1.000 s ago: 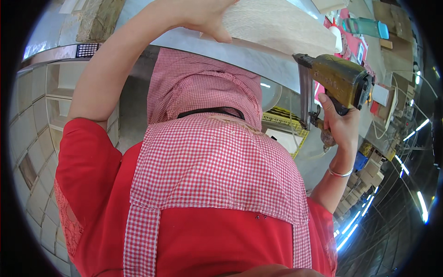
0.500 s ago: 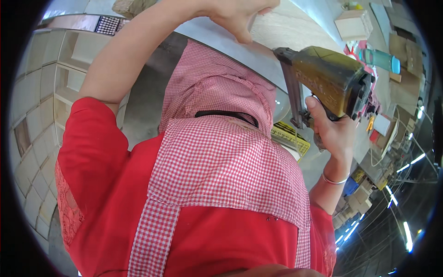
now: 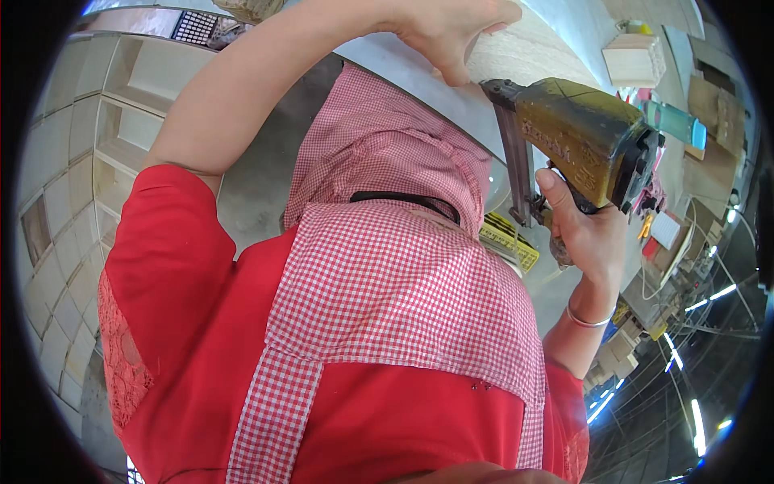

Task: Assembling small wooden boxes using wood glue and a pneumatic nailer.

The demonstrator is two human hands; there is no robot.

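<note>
My right hand (image 3: 595,238) is wrapped round the handle of a worn, yellow-brown pneumatic nail gun (image 3: 576,133). Its dark nose reaches left to the near edge of a pale wooden piece (image 3: 528,55) on the white-topped table (image 3: 419,77). Whether the nose touches the wood, I cannot tell. At the top, my left hand (image 3: 442,34) grips that wooden piece, thumb on the near side and fingers over it, close to the nose of the gun. Part of the wood is hidden under this hand and cut off by the upper edge of the picture.
Pale box-like wooden compartments (image 3: 133,121) are stacked on the left. Beyond the gun stand a light wooden block (image 3: 634,60) and a teal bottle (image 3: 676,123). A yellow-and-black item (image 3: 512,242) lies below the table edge, beside my checked apron (image 3: 403,282). Cardboard pieces (image 3: 713,109) are at the far right.
The view has shifted slightly. My left hand appears a little farther right and lower, still on the wood. The nail gun stays by the wood's edge in my right hand.
</note>
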